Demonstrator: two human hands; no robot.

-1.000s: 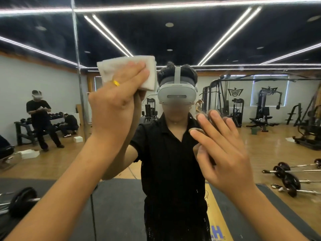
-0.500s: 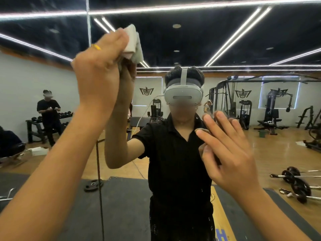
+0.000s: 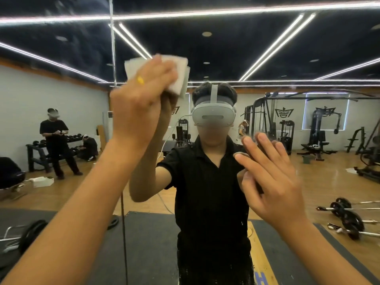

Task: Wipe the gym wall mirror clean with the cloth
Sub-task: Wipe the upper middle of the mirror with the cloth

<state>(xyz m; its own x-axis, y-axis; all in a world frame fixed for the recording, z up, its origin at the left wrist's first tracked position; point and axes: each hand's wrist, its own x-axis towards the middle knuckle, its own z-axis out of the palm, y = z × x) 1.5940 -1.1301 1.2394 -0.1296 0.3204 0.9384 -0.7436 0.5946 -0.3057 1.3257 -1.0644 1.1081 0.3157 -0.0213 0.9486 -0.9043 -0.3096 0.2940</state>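
Mirror [image 3: 308, 48] under wiping: left hand [image 3: 139, 108] presses folded cloth [image 3: 181, 79] against it; right hand [image 3: 271, 182], fingers spread, seems braced on it too, risking fresh fingermarks.

The cloth [image 3: 178, 78] is plain white. A yellow ring [image 3: 140, 80] shows on the left hand [image 3: 137, 112]. The reflected person's shirt [image 3: 205, 182] is plain black, the headset [image 3: 213, 117] pale grey-white. The ceiling [image 3: 185, 44] is black, crossed by white light strips [image 3: 246, 10]. The floor [image 3: 318, 182] is orange-brown wood; the mat [image 3: 148, 243] is dark grey with a yellow stripe [image 3: 260, 256] bearing blue letters [image 3: 261, 279].
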